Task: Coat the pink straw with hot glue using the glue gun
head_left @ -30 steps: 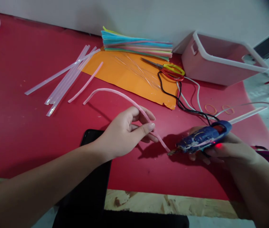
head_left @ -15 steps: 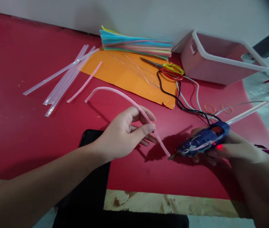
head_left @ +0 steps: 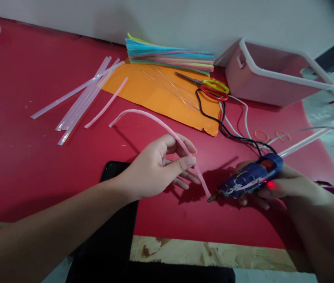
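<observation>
Red counter (head_left: pixel 167 222) before a pale wall (head_left: pixel 66 23). Pink fuzzy stem (head_left: pixel 161 123), arched over the counter, is pinched between the thumb and fingers of the left hand (head_left: pixel 158 173); its lower end meets, or lies just beside, the nozzle (head_left: pixel 213 196) of a blue glue gun (head_left: pixel 245 177), around which the fingers of the right hand (head_left: pixel 293 188) are wrapped. Work appears early: glue is seemingly being applied to this end, though none is discernible, and no joint is visible. A shorter pink stem (head_left: pixel 109 103) lies loose to the left, beside clear glue sticks (head_left: pixel 85 96). Farther back lie scissors (head_left: pixel 200 82) and bundled coloured stems (head_left: pixel 169 55).
</observation>
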`<state>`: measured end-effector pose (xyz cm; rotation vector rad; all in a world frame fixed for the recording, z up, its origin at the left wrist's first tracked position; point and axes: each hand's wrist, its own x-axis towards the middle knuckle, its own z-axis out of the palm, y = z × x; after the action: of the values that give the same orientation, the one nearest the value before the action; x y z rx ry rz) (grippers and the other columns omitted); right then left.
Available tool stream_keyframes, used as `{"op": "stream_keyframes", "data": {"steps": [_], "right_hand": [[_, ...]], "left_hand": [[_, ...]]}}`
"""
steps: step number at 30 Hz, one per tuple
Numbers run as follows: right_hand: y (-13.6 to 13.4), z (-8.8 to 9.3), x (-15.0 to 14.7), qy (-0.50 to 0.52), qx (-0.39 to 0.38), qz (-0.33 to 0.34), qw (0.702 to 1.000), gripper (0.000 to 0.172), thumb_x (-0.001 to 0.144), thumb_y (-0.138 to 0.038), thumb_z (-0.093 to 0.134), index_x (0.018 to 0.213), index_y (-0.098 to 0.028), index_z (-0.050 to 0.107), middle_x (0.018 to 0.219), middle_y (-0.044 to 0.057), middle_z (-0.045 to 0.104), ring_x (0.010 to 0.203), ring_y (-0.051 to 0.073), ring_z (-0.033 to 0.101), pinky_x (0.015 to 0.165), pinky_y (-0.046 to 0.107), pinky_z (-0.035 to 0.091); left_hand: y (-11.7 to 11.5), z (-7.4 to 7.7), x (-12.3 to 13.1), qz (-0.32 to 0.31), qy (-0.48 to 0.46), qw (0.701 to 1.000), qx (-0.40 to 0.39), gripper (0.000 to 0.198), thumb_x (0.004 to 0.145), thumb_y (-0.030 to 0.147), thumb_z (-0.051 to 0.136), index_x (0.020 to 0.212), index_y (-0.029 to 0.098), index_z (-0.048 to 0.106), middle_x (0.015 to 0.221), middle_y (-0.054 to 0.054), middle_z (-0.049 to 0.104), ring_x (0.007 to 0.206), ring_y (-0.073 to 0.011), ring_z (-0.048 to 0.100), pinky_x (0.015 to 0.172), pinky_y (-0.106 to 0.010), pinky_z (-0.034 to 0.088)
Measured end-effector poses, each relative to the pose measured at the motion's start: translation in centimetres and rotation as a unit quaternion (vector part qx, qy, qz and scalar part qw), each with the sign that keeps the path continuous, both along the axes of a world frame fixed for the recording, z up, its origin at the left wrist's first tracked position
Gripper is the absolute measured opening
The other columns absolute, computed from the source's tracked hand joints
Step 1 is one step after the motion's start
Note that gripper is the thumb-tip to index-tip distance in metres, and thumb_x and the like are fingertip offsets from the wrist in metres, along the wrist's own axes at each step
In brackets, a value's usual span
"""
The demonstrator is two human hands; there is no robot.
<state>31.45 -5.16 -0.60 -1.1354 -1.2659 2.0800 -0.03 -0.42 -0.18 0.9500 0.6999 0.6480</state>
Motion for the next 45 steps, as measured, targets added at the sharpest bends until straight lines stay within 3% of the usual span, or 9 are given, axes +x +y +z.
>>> {"op": "stream_keyframes", "data": {"steps": [10, 20, 34, 45], "right_hand": [[0.4, 0.1, -1.4, 0.019, -0.011, -0.007, 1.0, 0.029, 0.074, -0.017, 0.075, 0.1, -0.018, 0.086, 0.082, 0.011, 0.084, 0.061, 0.019, 0.076, 0.043, 0.017, 0.054], [0.3, 0.1, -1.2, 0.014, -0.004, 0.003, 1.0, 0.026, 0.075, -0.02, 0.075, 0.098, -0.016, 0.086, 0.081, 0.011, 0.083, 0.057, 0.017, 0.072, 0.044, 0.019, 0.054], [0.2, 0.0, -1.1, 0.016, 0.004, -0.018, 1.0, 0.021, 0.076, -0.018, 0.075, 0.095, -0.016, 0.085, 0.082, 0.011, 0.084, 0.054, 0.017, 0.072, 0.045, 0.02, 0.056], [0.3, 0.0, -1.3, 0.022, -0.005, -0.045, 0.999, 0.027, 0.071, -0.015, 0.075, 0.095, -0.017, 0.087, 0.078, 0.011, 0.083, 0.045, 0.016, 0.068, 0.041, 0.02, 0.054]], "left_hand": [[0.0, 0.1, -0.1, -0.012, -0.016, 1.0, 0.003, 0.017, 0.094, 0.021, 0.071, 0.097, 0.019, 0.054, 0.079, 0.004, 0.063, 0.066, -0.0145, 0.077, 0.055, -0.021, 0.064], [-0.1, 0.0, -0.1, -0.016, -0.018, 1.0, 0.006, 0.017, 0.094, 0.023, 0.071, 0.099, 0.019, 0.055, 0.082, 0.004, 0.063, 0.067, -0.013, 0.076, 0.056, -0.021, 0.064], [-0.1, 0.4, -0.2, -0.021, 0.01, 1.0, 0.013, 0.026, 0.088, 0.026, 0.079, 0.099, 0.019, 0.056, 0.081, 0.001, 0.066, 0.074, -0.0195, 0.079, 0.054, -0.022, 0.063], [-0.3, 0.1, -0.2, -0.037, -0.009, 0.999, 0.022, 0.017, 0.096, 0.026, 0.069, 0.098, 0.02, 0.054, 0.079, 0.001, 0.065, 0.079, -0.0203, 0.08, 0.055, -0.021, 0.063]]}}
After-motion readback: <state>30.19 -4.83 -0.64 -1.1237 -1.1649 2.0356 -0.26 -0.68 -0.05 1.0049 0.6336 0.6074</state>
